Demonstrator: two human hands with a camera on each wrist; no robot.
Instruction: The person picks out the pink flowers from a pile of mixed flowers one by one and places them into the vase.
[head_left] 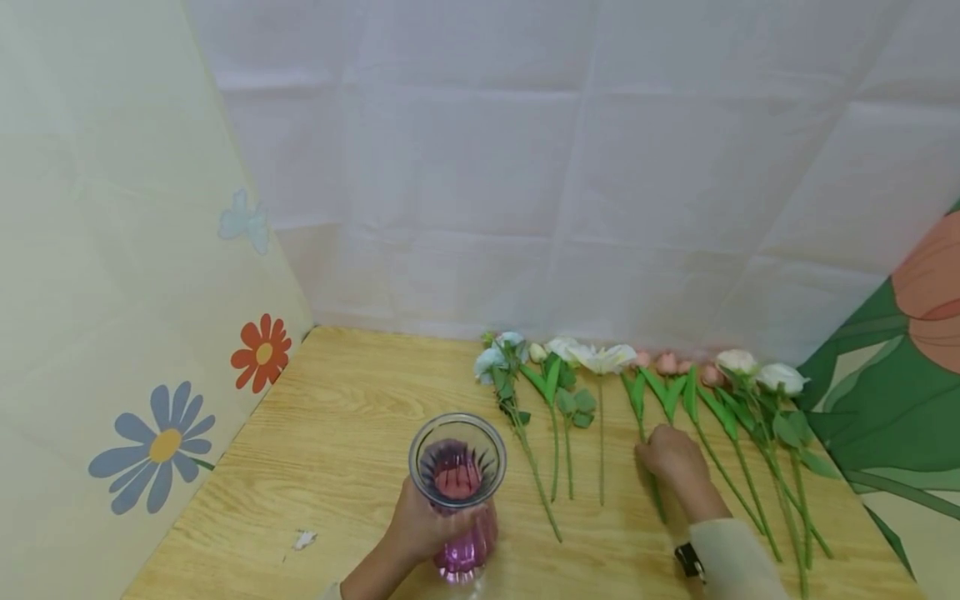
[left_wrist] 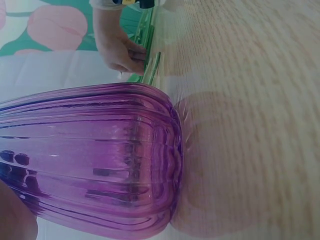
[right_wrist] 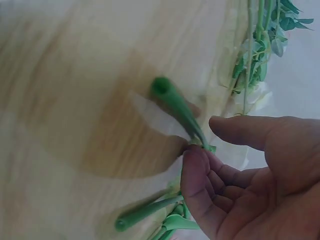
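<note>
The left hand [head_left: 423, 525] grasps a ribbed purple glass vase [head_left: 457, 492] near the wood-grain surface's [head_left: 345, 417] near edge. To its right, the right hand [head_left: 671, 458] pinches a smooth green stem [right_wrist: 180, 107] among the laid-out flowers [head_left: 600, 360].

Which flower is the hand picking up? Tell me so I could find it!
Look at the row of flowers along the back of the wooden table. The right hand rests on one green stem, just right of the middle. That stem leads up to a pink bud, with white blooms to its left.
</note>
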